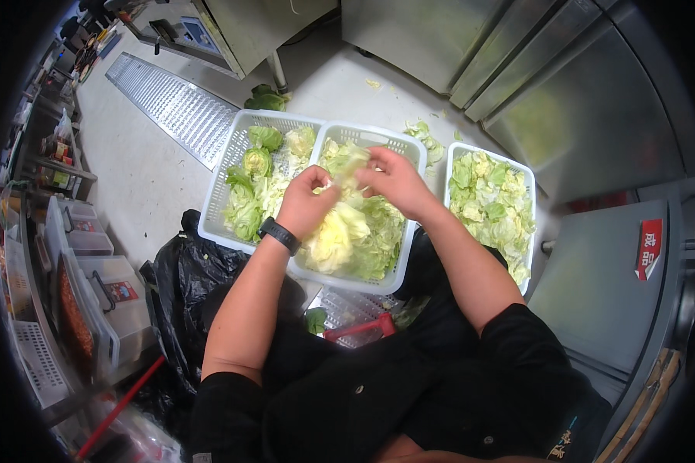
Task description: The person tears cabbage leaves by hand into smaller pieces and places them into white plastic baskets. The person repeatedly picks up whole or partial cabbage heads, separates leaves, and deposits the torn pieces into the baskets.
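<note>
Over the middle white plastic basket [420, 159], my left hand [308, 199] and my right hand [395, 178] pinch a pale lettuce leaf [350, 165] from either side. Motion blurs the leaf, so its edges are hard to make out. Just under my left hand lies a large pale yellow lettuce heart [337, 236], and torn green lettuce leaves [382, 237] fill the space beside it. The left white basket [213, 202] touches the middle one and holds several lettuce heads [257, 162] and loose leaves.
At right stands another white basket [533, 191] with torn leaves. Scraps of lettuce [425, 139] lie on the floor. A black plastic bag [191, 260] is to my left, near lidded bins [113, 278]. Steel cabinets [417, 40] and a metal floor grate [174, 101] lie beyond.
</note>
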A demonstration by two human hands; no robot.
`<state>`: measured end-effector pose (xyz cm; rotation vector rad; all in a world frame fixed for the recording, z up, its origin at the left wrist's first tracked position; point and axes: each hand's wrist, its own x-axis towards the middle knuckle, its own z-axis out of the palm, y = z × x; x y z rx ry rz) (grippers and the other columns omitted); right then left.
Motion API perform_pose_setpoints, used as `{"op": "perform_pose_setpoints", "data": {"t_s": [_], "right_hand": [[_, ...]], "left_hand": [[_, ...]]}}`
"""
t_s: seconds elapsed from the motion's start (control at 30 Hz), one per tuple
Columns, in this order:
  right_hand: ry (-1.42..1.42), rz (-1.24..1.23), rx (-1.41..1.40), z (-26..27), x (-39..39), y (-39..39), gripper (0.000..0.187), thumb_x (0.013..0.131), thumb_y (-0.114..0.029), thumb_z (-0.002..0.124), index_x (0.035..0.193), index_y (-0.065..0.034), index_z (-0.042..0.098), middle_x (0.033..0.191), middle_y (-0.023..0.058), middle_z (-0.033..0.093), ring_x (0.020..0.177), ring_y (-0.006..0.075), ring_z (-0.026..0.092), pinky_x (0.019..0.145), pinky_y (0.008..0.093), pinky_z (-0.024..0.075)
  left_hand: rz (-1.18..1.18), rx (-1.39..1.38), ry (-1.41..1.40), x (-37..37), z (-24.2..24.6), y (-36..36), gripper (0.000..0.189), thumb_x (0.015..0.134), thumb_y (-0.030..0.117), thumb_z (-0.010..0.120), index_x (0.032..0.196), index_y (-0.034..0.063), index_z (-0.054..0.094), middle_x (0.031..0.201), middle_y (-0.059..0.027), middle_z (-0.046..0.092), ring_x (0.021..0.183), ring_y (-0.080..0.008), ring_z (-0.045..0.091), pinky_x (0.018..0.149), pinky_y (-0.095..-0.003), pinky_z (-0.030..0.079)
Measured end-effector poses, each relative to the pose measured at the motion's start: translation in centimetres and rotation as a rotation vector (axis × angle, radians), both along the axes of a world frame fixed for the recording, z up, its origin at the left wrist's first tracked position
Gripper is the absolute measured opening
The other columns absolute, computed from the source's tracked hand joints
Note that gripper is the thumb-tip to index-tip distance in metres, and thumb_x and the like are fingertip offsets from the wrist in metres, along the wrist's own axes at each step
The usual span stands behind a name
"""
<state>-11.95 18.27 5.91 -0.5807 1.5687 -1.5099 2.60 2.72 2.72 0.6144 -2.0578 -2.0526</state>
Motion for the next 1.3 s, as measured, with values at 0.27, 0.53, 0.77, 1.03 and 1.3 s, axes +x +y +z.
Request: {"op": "perform_pose_setpoints", "data": {"t_s": [0.27, 0.53, 0.77, 1.03, 1.3], "right_hand": [[0.379, 0.081, 0.108, 0.4, 0.8, -0.3, 0.045, 0.088, -0.022, 0.073, 0.120, 0.0035, 0.054, 0.106, 0.0140, 0.067, 0.088, 0.0202, 0.064, 0.078, 0.0346, 0.0512], [-0.053, -0.063, -0.010, -0.7, -0.4, -0.1, 0.035, 0.091, -0.003, 0.055, 0.126, 0.0034, 0.054, 0.103, 0.0090, 0.066, 0.074, 0.0126, 0.058, 0.065, 0.0264, 0.0499], [0.014, -0.003, 0.144, 0.0, -0.8, 0.3, 0.039, 0.092, -0.005, 0.053, 0.131, -0.0016, 0.056, 0.104, 0.0057, 0.065, 0.081, 0.0145, 0.062, 0.071, 0.0277, 0.0523], [0.422, -0.052, 0.151, 0.5, 0.6, 0.1, 0.038, 0.093, -0.023, 0.066, 0.125, -0.0036, 0.062, 0.120, 0.0140, 0.068, 0.113, 0.0276, 0.065, 0.099, 0.0397, 0.0490], [0.285, 0.075, 0.054, 0.9, -0.9, 0.7, 0.030, 0.088, -0.014, 0.069, 0.116, -0.0038, 0.067, 0.113, 0.0102, 0.068, 0.096, 0.0148, 0.065, 0.084, 0.0301, 0.0535]], "left_hand": [[-0.090, 0.141, 0.035, 0.5, 1.4, 0.5, 0.014, 0.094, 0.002, 0.065, 0.100, 0.0060, 0.054, 0.093, 0.0007, 0.065, 0.083, -0.0038, 0.061, 0.072, -0.0204, 0.050], [-0.042, 0.334, 0.071, 0.1, 1.9, -0.5, 0.014, 0.094, 0.001, 0.063, 0.108, 0.0036, 0.058, 0.095, 0.0001, 0.067, 0.083, -0.0050, 0.062, 0.074, -0.0220, 0.050], [0.070, 0.075, 0.029, 0.3, 1.6, -1.4, 0.019, 0.090, 0.004, 0.066, 0.107, -0.0007, 0.061, 0.096, -0.0037, 0.071, 0.087, -0.0069, 0.064, 0.075, -0.0230, 0.051], [0.080, -0.632, -0.013, 0.6, 1.4, -0.2, 0.019, 0.083, 0.015, 0.074, 0.093, 0.0039, 0.063, 0.086, -0.0062, 0.067, 0.080, -0.0197, 0.065, 0.074, -0.0340, 0.051], [-0.070, -0.080, -0.050, 0.3, 2.7, 0.4, 0.014, 0.094, 0.013, 0.070, 0.103, 0.0026, 0.066, 0.094, 0.0007, 0.066, 0.084, -0.0073, 0.060, 0.074, -0.0241, 0.050]]}}
